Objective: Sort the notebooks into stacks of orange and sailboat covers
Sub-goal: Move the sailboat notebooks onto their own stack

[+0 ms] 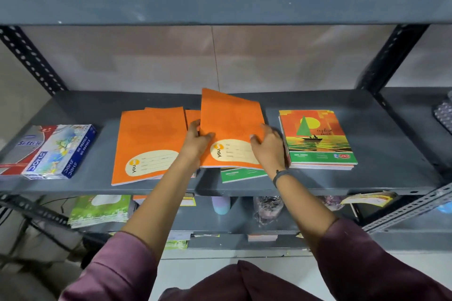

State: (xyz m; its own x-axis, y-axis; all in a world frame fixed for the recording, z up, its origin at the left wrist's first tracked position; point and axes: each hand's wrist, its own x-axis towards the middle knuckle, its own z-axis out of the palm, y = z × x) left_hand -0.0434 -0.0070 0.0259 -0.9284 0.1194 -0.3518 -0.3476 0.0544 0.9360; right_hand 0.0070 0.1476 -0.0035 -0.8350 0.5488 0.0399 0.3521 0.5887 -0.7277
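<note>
On the grey shelf (381, 173) an orange stack (149, 139) lies left of centre. A sailboat stack (318, 138) lies to the right. Between them, a single orange notebook (232, 124) is tilted up at its far edge. My left hand (197, 140) grips that notebook's left edge, thumb on the cover. My right hand (269, 146) rests on its right side, fingers on the cover. Beneath it another orange notebook (192, 116) shows at the back, and a green notebook edge (242, 175) pokes out in front.
Two boxes of oil pastels and sketch pens (49, 151) lie at the shelf's left end. Black perforated uprights (31, 58) frame the bay. A shelf above holds coloured items; the shelf below holds green-covered books (100, 210) and a bottle.
</note>
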